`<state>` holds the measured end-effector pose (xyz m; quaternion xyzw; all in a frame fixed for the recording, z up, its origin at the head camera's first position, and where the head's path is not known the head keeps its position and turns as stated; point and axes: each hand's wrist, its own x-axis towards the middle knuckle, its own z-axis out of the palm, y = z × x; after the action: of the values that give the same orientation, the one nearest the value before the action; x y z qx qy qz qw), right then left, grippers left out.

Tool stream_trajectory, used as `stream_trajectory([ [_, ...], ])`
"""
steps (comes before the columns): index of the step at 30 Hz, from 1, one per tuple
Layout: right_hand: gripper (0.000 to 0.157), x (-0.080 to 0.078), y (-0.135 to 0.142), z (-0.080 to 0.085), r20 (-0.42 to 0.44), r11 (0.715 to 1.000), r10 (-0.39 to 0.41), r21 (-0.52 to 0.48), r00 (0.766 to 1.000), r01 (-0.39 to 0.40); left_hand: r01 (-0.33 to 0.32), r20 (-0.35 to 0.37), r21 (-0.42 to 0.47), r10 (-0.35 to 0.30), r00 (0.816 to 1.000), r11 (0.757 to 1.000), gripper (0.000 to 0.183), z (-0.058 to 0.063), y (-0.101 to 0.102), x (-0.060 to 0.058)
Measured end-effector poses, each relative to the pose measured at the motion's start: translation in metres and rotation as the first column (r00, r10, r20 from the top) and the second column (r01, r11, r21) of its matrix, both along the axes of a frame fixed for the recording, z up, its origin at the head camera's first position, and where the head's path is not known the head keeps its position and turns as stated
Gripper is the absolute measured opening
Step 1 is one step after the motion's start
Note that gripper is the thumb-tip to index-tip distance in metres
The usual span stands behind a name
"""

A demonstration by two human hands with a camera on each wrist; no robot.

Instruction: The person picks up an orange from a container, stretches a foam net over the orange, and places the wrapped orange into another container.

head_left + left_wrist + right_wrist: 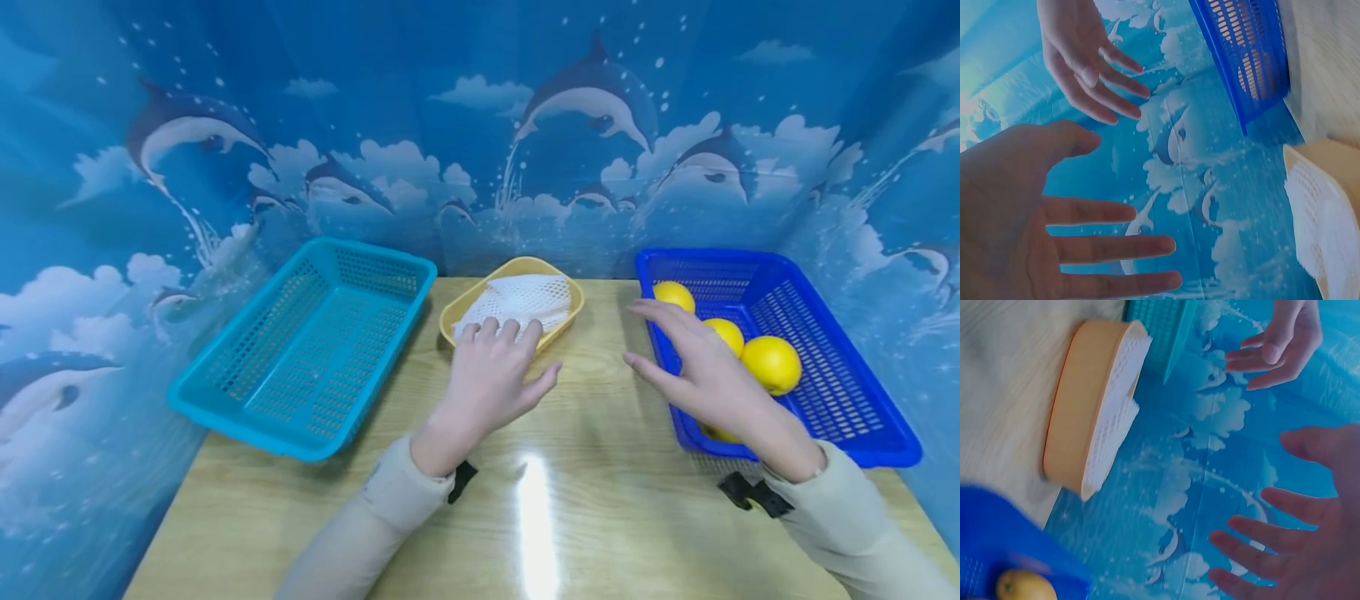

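My left hand (491,375) hovers in front of a small yellow basket (452,315), its fingers spread and holding nothing. White mesh netting (528,300) lies bunched in that basket; in the right wrist view the netting (1113,419) reaches up to the rim. Over the near left side of a dark blue basket (847,358) is my right hand (701,362), fingers extended and nothing in its grasp. Several round yellow fruits (772,365) sit in the blue basket, some partly hidden behind the right hand. Both wrist views show the hands apart from the baskets.
A teal basket (307,350) stands on the left of the wooden table (600,500), with nothing visible inside it. A blue curtain (420,100) printed with dolphins and clouds hangs behind and on both sides of the table.
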<state>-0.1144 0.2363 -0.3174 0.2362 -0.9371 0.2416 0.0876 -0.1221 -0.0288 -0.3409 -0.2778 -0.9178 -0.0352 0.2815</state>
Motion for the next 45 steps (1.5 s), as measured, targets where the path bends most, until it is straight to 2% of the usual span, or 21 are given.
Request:
stream_trajectory([
  [6, 0.048, -0.017, 0.018, 0.004, -0.107, 0.998, -0.022, -0.055, 0.994, 0.016, 0.048, 0.045, 0.014, -0.048, 0.998, 0.999, 0.039, 0.008, 0.025, -0.001],
  [8, 0.044, -0.024, 0.025, 0.004, -0.119, 0.997, -0.040, -0.073, 0.992, 0.032, 0.059, 0.054, 0.011, -0.060, 0.997, 0.998, 0.039, 0.010, 0.035, -0.001],
  [14, 0.040, -0.043, 0.046, 0.008, -0.061, 0.989, -0.110, -0.101, 0.992, 0.104, 0.074, 0.060, -0.010, -0.073, 0.996, 0.997, 0.036, 0.008, 0.069, -0.005],
  [18, 0.041, -0.059, 0.062, 0.005, -0.014, 0.983, -0.147, -0.108, 0.989, 0.145, 0.064, 0.080, -0.051, -0.060, 0.995, 0.997, 0.037, 0.003, 0.093, -0.007],
  [23, 0.044, -0.081, 0.084, -0.006, 0.058, 0.973, -0.194, -0.113, 0.979, 0.200, 0.077, 0.123, -0.073, -0.067, 0.990, 0.994, 0.039, -0.007, 0.117, -0.009],
  [30, 0.051, -0.114, 0.100, -0.031, 0.168, 0.955, -0.274, -0.071, 0.947, 0.289, 0.070, -0.012, -0.015, -0.070, 0.997, 0.997, 0.036, -0.035, 0.144, -0.017],
  [32, 0.055, -0.123, 0.102, -0.038, 0.217, 0.949, -0.295, -0.044, 0.931, 0.311, 0.052, -0.001, -0.005, -0.052, 0.999, 0.999, 0.036, -0.044, 0.151, -0.019],
  [35, 0.062, -0.134, 0.104, -0.047, 0.309, 0.941, -0.322, -0.001, 0.895, 0.339, 0.008, 0.082, -0.027, -0.005, 0.997, 1.000, 0.042, -0.056, 0.163, -0.023],
  [38, 0.071, -0.143, 0.105, -0.053, 0.413, 0.930, -0.354, 0.058, 0.839, 0.363, -0.025, 0.208, -0.079, 0.041, 0.977, 0.997, 0.054, -0.067, 0.174, -0.024],
  [41, 0.080, -0.148, 0.105, -0.057, 0.506, 0.921, -0.376, 0.110, 0.776, 0.374, -0.030, 0.294, -0.123, 0.066, 0.953, 0.992, 0.064, -0.075, 0.182, -0.023],
  [43, 0.088, -0.150, 0.104, -0.059, 0.562, 0.917, -0.383, 0.139, 0.733, 0.373, -0.027, 0.316, -0.132, 0.068, 0.946, 0.991, 0.066, -0.079, 0.185, -0.022],
  [45, 0.093, -0.152, 0.103, -0.062, 0.588, 0.916, -0.390, 0.166, 0.709, 0.366, -0.026, 0.316, -0.125, 0.065, 0.947, 0.992, 0.065, -0.083, 0.187, -0.021],
])
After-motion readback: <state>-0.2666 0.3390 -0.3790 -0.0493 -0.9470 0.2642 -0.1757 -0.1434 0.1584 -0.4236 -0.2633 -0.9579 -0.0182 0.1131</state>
